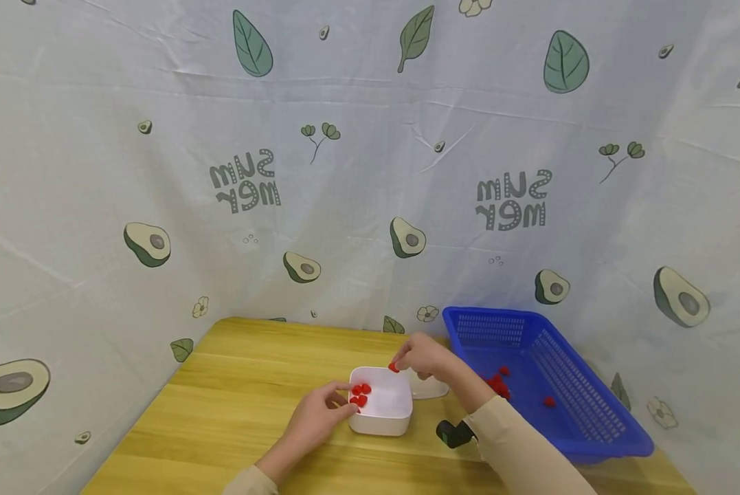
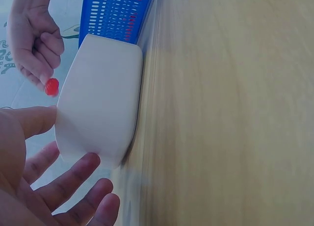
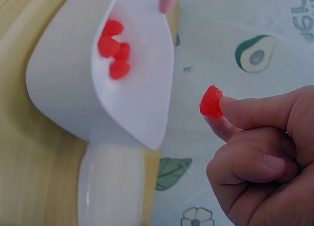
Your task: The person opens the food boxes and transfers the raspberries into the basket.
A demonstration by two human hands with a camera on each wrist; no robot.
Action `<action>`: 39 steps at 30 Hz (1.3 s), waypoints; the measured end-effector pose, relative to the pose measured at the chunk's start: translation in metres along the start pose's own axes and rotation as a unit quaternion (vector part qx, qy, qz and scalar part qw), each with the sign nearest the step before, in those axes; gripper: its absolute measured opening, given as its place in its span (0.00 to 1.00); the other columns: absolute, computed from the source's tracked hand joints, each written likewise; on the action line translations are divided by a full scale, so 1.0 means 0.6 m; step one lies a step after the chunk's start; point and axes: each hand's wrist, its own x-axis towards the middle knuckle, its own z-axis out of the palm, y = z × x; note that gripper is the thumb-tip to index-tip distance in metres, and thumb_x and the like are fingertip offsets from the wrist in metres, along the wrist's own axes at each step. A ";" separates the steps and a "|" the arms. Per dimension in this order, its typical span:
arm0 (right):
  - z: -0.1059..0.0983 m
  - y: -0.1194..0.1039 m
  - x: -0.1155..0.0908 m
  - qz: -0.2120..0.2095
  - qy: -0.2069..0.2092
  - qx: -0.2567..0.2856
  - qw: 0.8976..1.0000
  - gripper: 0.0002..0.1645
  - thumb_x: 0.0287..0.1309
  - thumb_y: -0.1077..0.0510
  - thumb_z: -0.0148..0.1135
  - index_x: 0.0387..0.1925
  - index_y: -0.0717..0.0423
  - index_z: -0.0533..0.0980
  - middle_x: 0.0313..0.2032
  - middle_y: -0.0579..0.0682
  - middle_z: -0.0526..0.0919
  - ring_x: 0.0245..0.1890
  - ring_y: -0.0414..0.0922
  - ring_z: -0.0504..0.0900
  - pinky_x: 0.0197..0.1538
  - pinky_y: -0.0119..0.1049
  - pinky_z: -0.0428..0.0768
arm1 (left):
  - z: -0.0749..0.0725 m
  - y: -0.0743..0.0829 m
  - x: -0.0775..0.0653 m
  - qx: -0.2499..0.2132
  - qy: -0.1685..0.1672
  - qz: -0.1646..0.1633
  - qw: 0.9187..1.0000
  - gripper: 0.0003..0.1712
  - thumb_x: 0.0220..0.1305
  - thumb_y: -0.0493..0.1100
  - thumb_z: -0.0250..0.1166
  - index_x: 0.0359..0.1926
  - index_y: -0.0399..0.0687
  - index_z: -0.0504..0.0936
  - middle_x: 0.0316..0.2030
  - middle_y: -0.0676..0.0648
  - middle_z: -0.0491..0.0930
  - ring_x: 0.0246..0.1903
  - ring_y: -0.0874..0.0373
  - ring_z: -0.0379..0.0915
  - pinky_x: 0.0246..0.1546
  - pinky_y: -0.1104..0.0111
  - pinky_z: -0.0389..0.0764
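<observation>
While the right hand [image 1: 425,356] pinched a berry [image 1: 394,368] by the box's [image 1: 378,425] far edge, the spread left hand [image 1: 317,412] touched its left edge; berries inside [image 1: 361,390] escaped the left wrist view.

Roomy inside the box [image 1: 378,426] on its right half, entered from above; taken up along its left by red candies [image 1: 362,400]. Blocked at its left wall by the left hand [image 1: 316,416], crowded over its far right corner by the right hand [image 1: 425,356]. Hemmed in to its right by a clear lid [image 1: 431,390], farther off by the blue basket [image 1: 530,364]. Obstructed near its front right by a black object [image 1: 453,434]. Passable over the table [image 1: 271,357] directly before it.
</observation>
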 end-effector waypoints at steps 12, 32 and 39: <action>-0.073 0.040 -0.015 0.007 0.033 0.034 0.999 0.08 0.61 0.65 0.64 0.40 0.64 0.84 0.23 0.48 0.76 0.13 0.38 0.53 0.20 0.30 0.57 | 0.000 -0.002 -0.002 0.000 0.003 0.009 1.000 0.22 0.60 0.50 0.73 0.54 0.51 0.84 0.34 0.55 0.83 0.34 0.59 0.75 0.34 0.67 0.74; -0.178 0.145 -0.043 0.016 0.037 0.056 0.998 0.17 0.63 0.65 0.61 0.50 0.74 0.80 0.12 0.41 0.60 0.12 0.37 0.57 0.20 0.32 0.61 | -0.001 -0.002 0.001 0.001 0.000 -0.003 1.000 0.24 0.60 0.53 0.73 0.56 0.55 0.83 0.35 0.56 0.83 0.34 0.60 0.75 0.35 0.67 0.75; -0.193 0.186 -0.047 0.048 0.038 0.040 0.997 0.16 0.62 0.66 0.60 0.48 0.75 0.81 0.12 0.41 0.60 0.11 0.36 0.56 0.20 0.30 0.61 | -0.001 -0.002 0.002 0.000 -0.002 -0.005 1.000 0.24 0.60 0.52 0.73 0.56 0.54 0.83 0.35 0.56 0.83 0.35 0.60 0.75 0.35 0.66 0.75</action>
